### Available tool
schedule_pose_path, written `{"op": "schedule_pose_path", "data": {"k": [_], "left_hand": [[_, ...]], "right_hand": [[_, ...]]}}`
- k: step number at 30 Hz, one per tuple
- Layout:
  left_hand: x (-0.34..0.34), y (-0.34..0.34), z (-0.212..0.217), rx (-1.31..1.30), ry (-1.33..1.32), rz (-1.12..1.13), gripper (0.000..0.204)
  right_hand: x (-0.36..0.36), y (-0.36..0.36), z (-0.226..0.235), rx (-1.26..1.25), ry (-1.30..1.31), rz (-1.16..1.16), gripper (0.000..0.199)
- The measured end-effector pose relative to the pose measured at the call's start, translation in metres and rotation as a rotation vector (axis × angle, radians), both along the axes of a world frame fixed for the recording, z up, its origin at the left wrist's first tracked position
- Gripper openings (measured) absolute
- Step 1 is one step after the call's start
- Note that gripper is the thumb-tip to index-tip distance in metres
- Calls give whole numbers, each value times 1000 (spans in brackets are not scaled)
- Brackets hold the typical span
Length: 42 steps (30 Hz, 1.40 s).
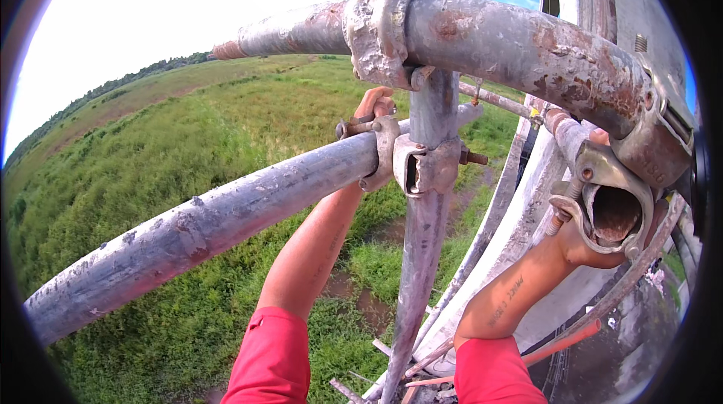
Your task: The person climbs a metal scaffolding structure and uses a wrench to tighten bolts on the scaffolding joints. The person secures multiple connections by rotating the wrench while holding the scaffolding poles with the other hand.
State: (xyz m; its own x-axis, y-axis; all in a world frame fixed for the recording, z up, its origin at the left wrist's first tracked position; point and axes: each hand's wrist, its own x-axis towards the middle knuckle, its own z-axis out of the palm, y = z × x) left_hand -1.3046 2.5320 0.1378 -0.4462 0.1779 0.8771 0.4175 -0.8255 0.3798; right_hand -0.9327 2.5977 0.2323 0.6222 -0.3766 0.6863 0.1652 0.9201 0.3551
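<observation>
My left hand [374,103] reaches up behind a slanting grey scaffold tube [226,212]. Its fingers are curled at the bolt side of a scaffold coupler [385,149], which joins that tube to an upright tube [425,246]. The coupler partly hides the palm. On the right, my right hand [591,247] goes behind the open end of another scaffold tube [614,216], with a metal coupler [621,170] around it. A fingertip shows above this tube, so the hand wraps round it; most fingers are hidden.
A thick rusty tube [520,50] crosses overhead, clamped to the upright by a crusted coupler [376,35]. Large pale curved surfaces [482,283] stand at the right. An orange pole [561,344] and other poles lie lower down. Green grassland [151,163] spreads far below.
</observation>
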Motion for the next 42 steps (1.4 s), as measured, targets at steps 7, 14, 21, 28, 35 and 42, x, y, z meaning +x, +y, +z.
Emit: {"op": "schedule_pose_path", "data": {"k": [7, 14, 21, 28, 35, 42], "left_hand": [[4, -27, 20, 75, -528, -605, 26], [20, -30, 36, 82, -335, -367, 36], [72, -191, -51, -794, -416, 14, 39], [102, -262, -16, -977, -176, 313, 44], [78, -275, -16, -725, -121, -22, 24], [81, -266, 12, -693, -235, -415, 30]], "right_hand": [[4, 2, -1, -12, -25, 24, 75], [12, 4, 4, 2, -100, -37, 91], [9, -7, 7, -77, -88, -182, 72], [0, -14, 5, -144, -70, -88, 69], [-1, -8, 2, -100, -29, -60, 69], [-2, 4, -4, -132, 44, -66, 69]]}}
